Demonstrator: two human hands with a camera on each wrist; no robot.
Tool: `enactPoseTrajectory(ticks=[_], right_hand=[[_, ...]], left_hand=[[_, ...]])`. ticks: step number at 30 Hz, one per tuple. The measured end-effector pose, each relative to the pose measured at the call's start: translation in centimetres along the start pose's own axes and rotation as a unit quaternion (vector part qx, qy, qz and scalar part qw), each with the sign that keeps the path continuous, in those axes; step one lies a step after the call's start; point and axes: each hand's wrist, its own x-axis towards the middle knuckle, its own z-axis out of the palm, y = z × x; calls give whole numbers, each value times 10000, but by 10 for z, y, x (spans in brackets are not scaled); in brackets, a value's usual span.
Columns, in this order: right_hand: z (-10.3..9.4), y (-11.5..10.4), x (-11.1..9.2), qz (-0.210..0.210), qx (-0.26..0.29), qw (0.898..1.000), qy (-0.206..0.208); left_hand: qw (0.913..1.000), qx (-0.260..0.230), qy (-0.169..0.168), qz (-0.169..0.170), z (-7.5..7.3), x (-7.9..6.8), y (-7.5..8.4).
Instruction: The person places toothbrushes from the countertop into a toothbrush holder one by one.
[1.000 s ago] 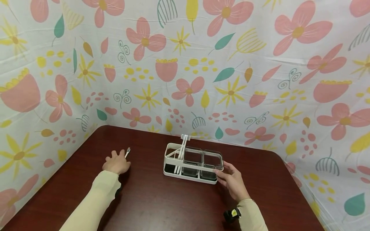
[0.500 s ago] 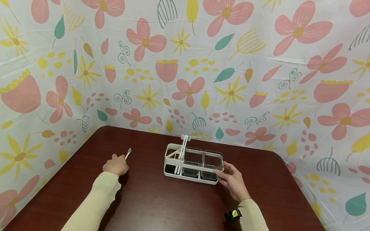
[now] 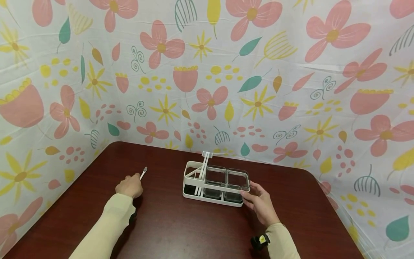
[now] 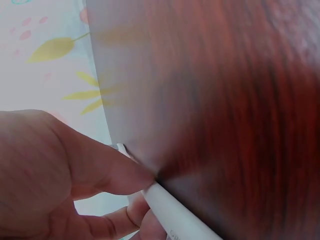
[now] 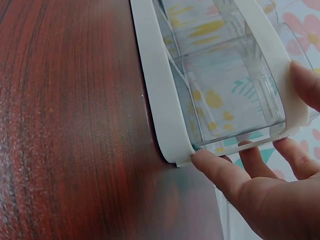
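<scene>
At the left of the table, my left hand (image 3: 129, 186) pinches a white toothbrush (image 3: 143, 173), whose head points away from me. In the left wrist view the thumb lies on the toothbrush handle (image 4: 177, 212) with curled fingers below it. Right of centre stands a white toothbrush holder (image 3: 215, 201) with two clear square cups (image 3: 216, 175) side by side. Two slim white sticks (image 3: 203, 167) lean upright in its left part, their tops ending in a clear piece. My right hand (image 3: 261, 203) grips the holder's right end, thumb on the upper band (image 5: 280, 80), fingers around the end.
The dark red-brown wooden table (image 3: 181, 230) has rounded far corners. A flower-printed curtain (image 3: 207, 79) hangs right behind its back edge and along the sides. A black strap (image 3: 260, 241) sits at my right wrist.
The left hand's fingers have drawn in from a more spread position and closed around the toothbrush, which has shifted slightly. The right hand and the holder stay put.
</scene>
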Motion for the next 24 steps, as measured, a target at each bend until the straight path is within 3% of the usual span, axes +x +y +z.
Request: enactPoseTrajectory(ticks=[13, 20, 24], right_hand=[[0, 2, 2, 6, -17, 10000, 15], [-1, 2, 2, 10, -48, 10000, -12], [0, 0, 2, 3, -14, 10000, -27]], left_hand=[[9996, -221, 39, 160, -2, -3, 1], [9974, -482, 166, 508, -7, -3, 3], [9918, -943, 114, 857, -14, -2, 6]])
